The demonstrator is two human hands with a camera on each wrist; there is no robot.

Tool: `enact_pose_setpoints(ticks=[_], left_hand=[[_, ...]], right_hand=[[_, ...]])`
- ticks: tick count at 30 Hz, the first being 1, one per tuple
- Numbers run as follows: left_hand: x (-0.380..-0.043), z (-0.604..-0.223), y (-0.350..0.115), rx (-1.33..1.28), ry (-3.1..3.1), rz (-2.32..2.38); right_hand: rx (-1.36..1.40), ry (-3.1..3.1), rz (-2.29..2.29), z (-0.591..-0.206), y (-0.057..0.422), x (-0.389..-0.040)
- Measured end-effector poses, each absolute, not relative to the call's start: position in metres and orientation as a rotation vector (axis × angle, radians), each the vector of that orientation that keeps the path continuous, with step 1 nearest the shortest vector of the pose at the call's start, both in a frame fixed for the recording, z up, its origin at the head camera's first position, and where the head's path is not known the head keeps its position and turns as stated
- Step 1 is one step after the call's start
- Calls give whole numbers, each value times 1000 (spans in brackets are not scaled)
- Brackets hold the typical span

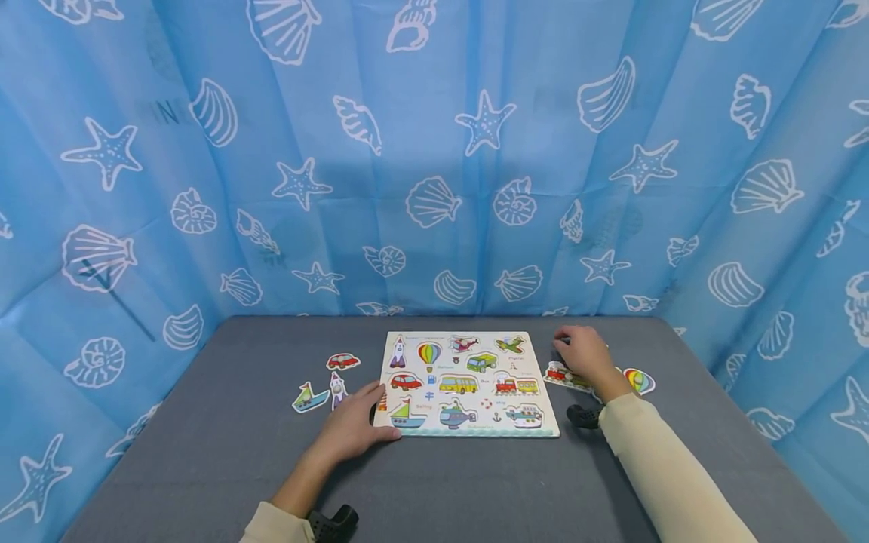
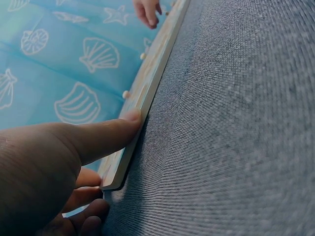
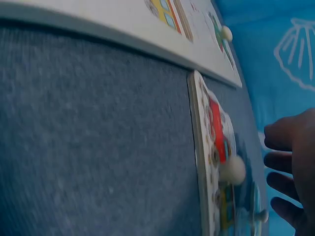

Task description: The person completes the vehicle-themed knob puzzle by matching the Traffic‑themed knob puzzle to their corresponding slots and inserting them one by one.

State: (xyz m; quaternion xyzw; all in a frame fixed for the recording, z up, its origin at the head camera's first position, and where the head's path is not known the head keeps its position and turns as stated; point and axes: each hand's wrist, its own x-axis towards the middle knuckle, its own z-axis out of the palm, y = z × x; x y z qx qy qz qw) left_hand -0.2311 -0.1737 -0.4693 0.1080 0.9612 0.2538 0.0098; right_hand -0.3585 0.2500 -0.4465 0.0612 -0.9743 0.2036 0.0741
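Note:
A wooden peg puzzle board [image 1: 434, 407] with vehicle pictures lies flat on the table. My left hand [image 1: 353, 424] grips its near left corner; in the left wrist view the thumb presses on the near edge, with the other fingers round the left side. My right hand [image 1: 589, 356] is over the loose pieces right of the board, fingers loosely bent and holding nothing. Closest to it are a train piece [image 1: 558, 372], its peg [image 3: 233, 170] pointing up in the right wrist view, and a striped balloon piece [image 1: 640, 381]. Other pieces there are partly hidden under the hand and wrist.
Left of the board lie a red car piece [image 1: 342, 361], a sailboat piece [image 1: 310, 397] and a rocket piece [image 1: 337, 388] near my left hand. A grey cloth covers the table [image 1: 462, 490]. Behind it hangs a blue curtain [image 1: 434, 249] with shell prints.

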Motion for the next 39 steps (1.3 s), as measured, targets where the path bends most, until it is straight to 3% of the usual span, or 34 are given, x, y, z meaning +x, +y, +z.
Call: enact_pose_setpoints(ticks=[19, 39], left_hand=[[-232, -470, -174, 329, 2996, 791], [-230, -468, -174, 329, 2992, 792]], right_hand=[[-137, -3012, 569, -459, 281, -353], [-188, -2885, 642, -457, 281, -345]])
